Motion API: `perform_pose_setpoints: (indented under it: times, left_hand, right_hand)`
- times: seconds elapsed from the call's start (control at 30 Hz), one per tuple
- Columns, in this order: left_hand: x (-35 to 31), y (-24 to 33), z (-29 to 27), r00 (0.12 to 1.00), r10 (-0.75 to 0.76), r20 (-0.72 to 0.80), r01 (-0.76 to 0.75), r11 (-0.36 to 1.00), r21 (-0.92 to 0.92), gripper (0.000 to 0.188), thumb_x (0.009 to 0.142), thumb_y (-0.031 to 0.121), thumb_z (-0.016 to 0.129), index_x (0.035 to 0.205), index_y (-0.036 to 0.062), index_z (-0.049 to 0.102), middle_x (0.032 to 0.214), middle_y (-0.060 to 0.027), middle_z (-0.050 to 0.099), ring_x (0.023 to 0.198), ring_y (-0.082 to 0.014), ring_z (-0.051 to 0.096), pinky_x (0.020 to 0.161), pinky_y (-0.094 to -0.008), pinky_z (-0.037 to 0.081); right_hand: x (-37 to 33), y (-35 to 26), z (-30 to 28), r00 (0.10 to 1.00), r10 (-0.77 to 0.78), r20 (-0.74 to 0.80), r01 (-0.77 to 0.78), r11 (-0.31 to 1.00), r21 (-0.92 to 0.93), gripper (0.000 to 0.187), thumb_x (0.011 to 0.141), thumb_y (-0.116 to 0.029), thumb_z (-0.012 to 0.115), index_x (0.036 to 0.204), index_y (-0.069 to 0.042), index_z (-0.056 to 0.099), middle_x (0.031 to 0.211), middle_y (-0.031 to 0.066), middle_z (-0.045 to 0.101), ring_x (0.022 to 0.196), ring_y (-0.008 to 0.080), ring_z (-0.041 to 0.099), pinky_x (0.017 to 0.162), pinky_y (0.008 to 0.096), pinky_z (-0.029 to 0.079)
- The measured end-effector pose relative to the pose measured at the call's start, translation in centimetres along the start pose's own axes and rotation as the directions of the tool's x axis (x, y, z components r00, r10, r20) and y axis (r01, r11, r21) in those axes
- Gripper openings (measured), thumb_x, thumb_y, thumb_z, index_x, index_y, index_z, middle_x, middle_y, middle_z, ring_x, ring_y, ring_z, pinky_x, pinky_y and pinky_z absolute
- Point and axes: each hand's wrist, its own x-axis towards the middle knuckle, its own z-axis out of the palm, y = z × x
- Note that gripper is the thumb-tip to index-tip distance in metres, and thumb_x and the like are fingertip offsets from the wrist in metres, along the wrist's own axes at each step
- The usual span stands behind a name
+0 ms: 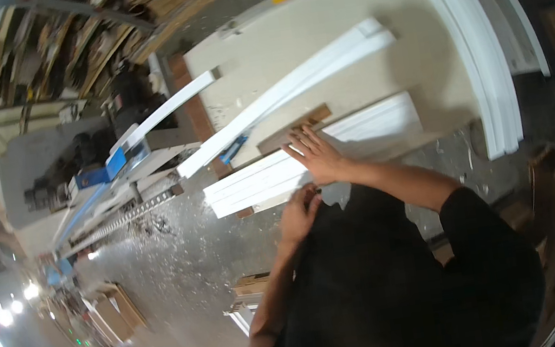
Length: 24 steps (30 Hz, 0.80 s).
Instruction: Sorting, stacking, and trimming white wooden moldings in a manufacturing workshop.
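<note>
White profiled strips (250, 181) lie side by side near the close edge of a beige-topped table (316, 47). My right hand (321, 156) rests flat across them with its fingers spread, the fingertips reaching the far side near a brown wooden bar (296, 128). At the strips' near edge my left hand (296, 219) is closed, thumb and fingers curled together; what they grip, if anything, is hidden. Just beyond the wooden bar's left end lies a blue tool (234, 150), possibly a knife. Longer white strips (293, 79) slant across the table behind it.
More long white strips (477, 53) are stacked along the table's right end. To the left stands a machine (71, 167) with blue parts and a white strip (162, 111) on it. Shavings litter the grey floor (183, 258). Cardboard boxes (114, 313) stand at lower left.
</note>
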Motion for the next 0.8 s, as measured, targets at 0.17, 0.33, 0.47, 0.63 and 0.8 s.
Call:
perform_pose_setpoints:
  times: [0.17, 0.33, 0.47, 0.63, 0.8]
  left_hand:
    - [-4.5, -6.1, 3.2, 0.967, -0.239, -0.093, 0.232, 0.969, -0.080, 0.046, 0.106, 0.042, 0.065, 0.136, 0.0068, 0.067, 0.131, -0.0224, 0.071, 0.122, -0.0445, 0.067, 0.104, -0.0507, 0.053]
    - [-7.0, -7.5, 5.3, 0.945, -0.295, -0.143, 0.264, 0.943, -0.204, 0.050, 0.104, 0.041, 0.067, 0.139, 0.0053, 0.062, 0.120, -0.0214, 0.071, 0.112, -0.0424, 0.069, 0.095, -0.0496, 0.056]
    - [-8.3, -8.7, 6.9, 0.902, -0.392, -0.183, 0.334, 0.899, -0.283, 0.058, 0.101, 0.044, 0.073, 0.141, 0.0029, 0.061, 0.120, -0.0194, 0.073, 0.112, -0.0368, 0.071, 0.099, -0.0461, 0.054]
    - [-4.4, -12.1, 14.0, 0.925, -0.300, -0.232, -0.065, 0.476, -0.877, 0.098, 0.095, 0.051, 0.082, 0.163, -0.0029, 0.035, 0.142, -0.0166, 0.062, 0.124, -0.0245, 0.064, 0.108, -0.0398, 0.051]
    - [-5.6, -7.8, 14.5, 0.948, -0.251, -0.194, -0.225, -0.101, -0.969, 0.082, 0.098, 0.038, 0.081, 0.158, -0.0007, 0.039, 0.147, -0.0127, 0.058, 0.136, -0.0227, 0.055, 0.113, -0.0363, 0.045]
  right_hand:
    - [3.4, -1.6, -2.0, 0.987, -0.071, 0.142, 0.091, 0.987, -0.135, 0.119, 0.068, -0.045, 0.093, 0.164, -0.004, 0.037, 0.162, 0.0281, 0.037, 0.152, 0.0461, 0.034, 0.130, 0.0599, 0.020]
    - [2.8, -1.1, 1.5, 0.987, -0.051, 0.156, 0.063, 0.995, -0.073, 0.121, 0.066, -0.037, 0.092, 0.165, -0.003, 0.032, 0.158, 0.0301, 0.039, 0.149, 0.0479, 0.034, 0.127, 0.0611, 0.021]
    - [3.4, -1.8, 2.2, 0.975, -0.072, 0.210, 0.084, 0.995, -0.050, 0.127, 0.064, -0.034, 0.093, 0.166, -0.003, 0.024, 0.158, 0.0337, 0.033, 0.148, 0.0515, 0.031, 0.126, 0.0645, 0.016]
    - [3.5, -1.3, 1.0, 0.865, -0.008, 0.502, -0.002, 1.000, 0.019, 0.148, 0.057, -0.045, 0.102, 0.167, -0.003, 0.013, 0.158, 0.0357, 0.031, 0.147, 0.0563, 0.028, 0.123, 0.0685, 0.019]
    - [0.9, -3.9, 0.9, 0.691, -0.323, 0.647, -0.059, 0.867, 0.496, 0.152, 0.052, -0.046, 0.106, 0.168, -0.001, 0.019, 0.161, 0.0306, 0.036, 0.151, 0.0451, 0.036, 0.125, 0.0543, 0.030]
